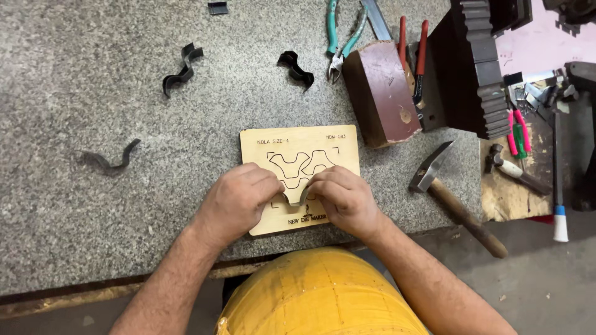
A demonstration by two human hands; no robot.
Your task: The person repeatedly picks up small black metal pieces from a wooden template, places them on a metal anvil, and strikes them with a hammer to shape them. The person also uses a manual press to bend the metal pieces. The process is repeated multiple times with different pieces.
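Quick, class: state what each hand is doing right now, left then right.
Left hand: fingers closed, pinching a bent dark metal strip on the pale wooden board with curved slots.
Right hand: fingers closed, pinching the same strip's other side.

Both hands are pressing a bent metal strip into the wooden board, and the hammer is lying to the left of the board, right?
Not quite. The head view shows the hammer lying to the right of the wooden board, not the left. The rest holds: the left hand and right hand press a bent metal strip at the board.
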